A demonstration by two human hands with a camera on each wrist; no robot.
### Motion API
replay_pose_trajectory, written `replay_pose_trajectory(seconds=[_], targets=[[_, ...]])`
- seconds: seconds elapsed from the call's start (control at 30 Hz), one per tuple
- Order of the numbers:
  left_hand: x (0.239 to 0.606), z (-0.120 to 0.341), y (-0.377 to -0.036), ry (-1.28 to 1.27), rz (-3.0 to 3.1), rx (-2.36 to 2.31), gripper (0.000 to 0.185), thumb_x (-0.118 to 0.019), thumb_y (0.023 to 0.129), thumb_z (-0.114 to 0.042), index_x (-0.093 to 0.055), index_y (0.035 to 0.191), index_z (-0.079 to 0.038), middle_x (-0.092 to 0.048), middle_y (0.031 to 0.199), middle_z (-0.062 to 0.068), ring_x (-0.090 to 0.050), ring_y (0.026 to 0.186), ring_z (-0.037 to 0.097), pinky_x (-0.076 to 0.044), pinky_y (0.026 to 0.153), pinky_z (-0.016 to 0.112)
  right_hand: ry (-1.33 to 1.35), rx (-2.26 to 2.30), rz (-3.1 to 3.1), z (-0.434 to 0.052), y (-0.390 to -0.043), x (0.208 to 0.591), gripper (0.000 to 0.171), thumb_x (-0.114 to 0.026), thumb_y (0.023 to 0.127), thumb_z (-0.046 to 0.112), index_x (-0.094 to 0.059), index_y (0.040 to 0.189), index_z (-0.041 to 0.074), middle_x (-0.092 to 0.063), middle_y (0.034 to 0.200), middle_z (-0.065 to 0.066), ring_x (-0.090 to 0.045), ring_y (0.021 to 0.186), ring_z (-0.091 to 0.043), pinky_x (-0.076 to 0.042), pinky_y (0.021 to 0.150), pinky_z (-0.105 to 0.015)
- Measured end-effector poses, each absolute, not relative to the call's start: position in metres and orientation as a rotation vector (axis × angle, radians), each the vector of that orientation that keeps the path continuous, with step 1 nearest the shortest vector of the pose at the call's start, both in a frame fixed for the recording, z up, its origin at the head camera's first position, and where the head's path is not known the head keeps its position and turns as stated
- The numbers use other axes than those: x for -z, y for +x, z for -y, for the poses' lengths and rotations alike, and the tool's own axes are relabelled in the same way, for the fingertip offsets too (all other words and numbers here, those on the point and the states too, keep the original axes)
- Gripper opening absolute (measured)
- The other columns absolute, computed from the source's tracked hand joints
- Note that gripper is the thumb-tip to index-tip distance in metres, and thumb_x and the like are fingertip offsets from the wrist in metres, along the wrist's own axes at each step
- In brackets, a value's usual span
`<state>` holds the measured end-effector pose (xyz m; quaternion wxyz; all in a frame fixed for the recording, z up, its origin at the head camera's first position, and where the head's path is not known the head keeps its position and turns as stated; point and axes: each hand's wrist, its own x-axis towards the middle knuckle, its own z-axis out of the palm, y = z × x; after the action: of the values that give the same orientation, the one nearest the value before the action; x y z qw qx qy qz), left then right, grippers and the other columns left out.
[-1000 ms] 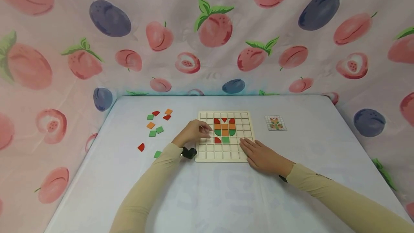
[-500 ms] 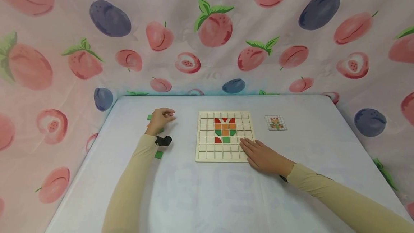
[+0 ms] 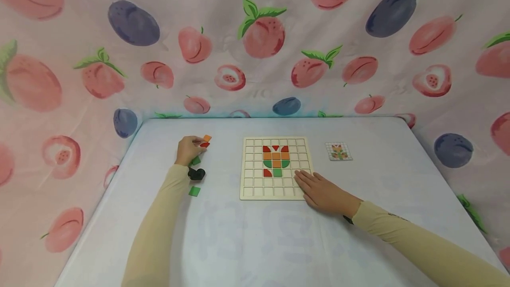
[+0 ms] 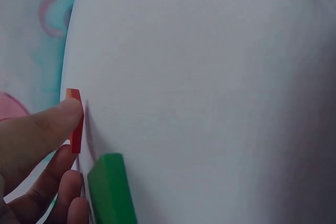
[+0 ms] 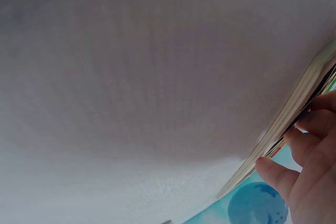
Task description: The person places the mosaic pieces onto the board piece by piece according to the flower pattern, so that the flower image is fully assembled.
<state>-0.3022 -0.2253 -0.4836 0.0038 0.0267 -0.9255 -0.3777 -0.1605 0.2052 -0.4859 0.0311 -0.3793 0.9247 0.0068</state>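
Backdrop [image 3: 264, 72]: one, fruit-printed, standing behind the far edge of the table.

Table [image 3: 275, 242]: one, covered in white, bearing everything below.

Sleeves [image 3: 153, 229]: two, beige, reaching in from the near side.

Board [image 3: 249, 191]: one, gridded, mid-table. Its pattern matched that of a second earlier; no cell had gained a piece.

Right hand [image 3: 326, 193]: fingers extended and close together, lying on the board's right edge, unmoved.

Left hand [image 3: 187, 149]: the chief change. It had left the board's left side and reached the loose pieces, where it was pinching the red piece, thumb plainly on it; I could not make out the opposing fingertip.

Card [image 3: 338, 151]: one, small, flat to the right of the board, printed with a gridded pattern in similar colours.

Set pieces [image 3: 276, 156]: a cluster of red, orange and green in the board's middle, its lowest row a red beside a green.

Green pieces [image 3: 194, 191]: two visible, one apart, one by the left wrist.

Orange piece [image 3: 207, 138]: just beyond the pinched one.

Red piece: one in the pinch [image 3: 205, 144], well left of the board. I judged the work to be at fetching, not placing.
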Motion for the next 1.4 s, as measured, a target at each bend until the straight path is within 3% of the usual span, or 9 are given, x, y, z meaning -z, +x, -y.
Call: replay_pose_trajectory(seconds=[0.33, 0.73, 1.0, 1.4], targets=[[0.483, 0.226, -0.303, 0.109, 2.949, 1.137, 0.031, -0.073, 0.080, -0.012, -0.069, 0.108, 0.001, -0.066, 0.108, 0.022, -0.060, 0.100, 0.033, -0.048, 0.087, 0.042, -1.185, -0.036, -2.856, -0.205, -0.162, 0.489, 0.055, -0.044, 0.098, 0.027, -0.032, 0.145, 0.001, -0.032, 0.152, -0.014, -0.031, 0.140, -0.029, -0.033, 0.108, -0.051], [0.482, 0.220, -0.299, -0.059, 3.005, 1.103, 0.031, -0.071, 0.083, -0.012, -0.067, 0.109, 0.003, -0.066, 0.109, 0.023, -0.060, 0.093, 0.030, -0.049, 0.085, 0.040, -1.192, -0.053, -2.851, -0.206, -0.164, 0.491, 0.055, -0.043, 0.098, 0.027, -0.031, 0.145, 0.001, -0.031, 0.152, -0.014, -0.031, 0.140, -0.030, -0.033, 0.108, -0.051], [0.482, 0.215, -0.295, -0.071, 3.014, 1.122, 0.030, -0.073, 0.082, -0.014, -0.068, 0.108, -0.001, -0.067, 0.101, 0.018, -0.055, 0.085, 0.024, -0.045, 0.075, 0.031, -1.147, -0.035, -2.825, -0.204, -0.163, 0.487, 0.055, -0.041, 0.099, 0.027, -0.030, 0.145, 0.000, -0.029, 0.153, -0.015, -0.029, 0.141, -0.031, -0.031, 0.109, -0.053], [0.479, 0.208, -0.289, -0.147, 3.047, 1.157, 0.027, -0.071, 0.083, -0.012, -0.069, 0.108, -0.003, -0.063, 0.103, 0.016, -0.053, 0.089, 0.025, -0.046, 0.077, 0.032, -1.153, -0.029, -2.829, -0.204, -0.162, 0.487, 0.055, -0.041, 0.099, 0.027, -0.031, 0.145, 0.000, -0.030, 0.153, -0.015, -0.030, 0.141, -0.031, -0.031, 0.109, -0.052]])
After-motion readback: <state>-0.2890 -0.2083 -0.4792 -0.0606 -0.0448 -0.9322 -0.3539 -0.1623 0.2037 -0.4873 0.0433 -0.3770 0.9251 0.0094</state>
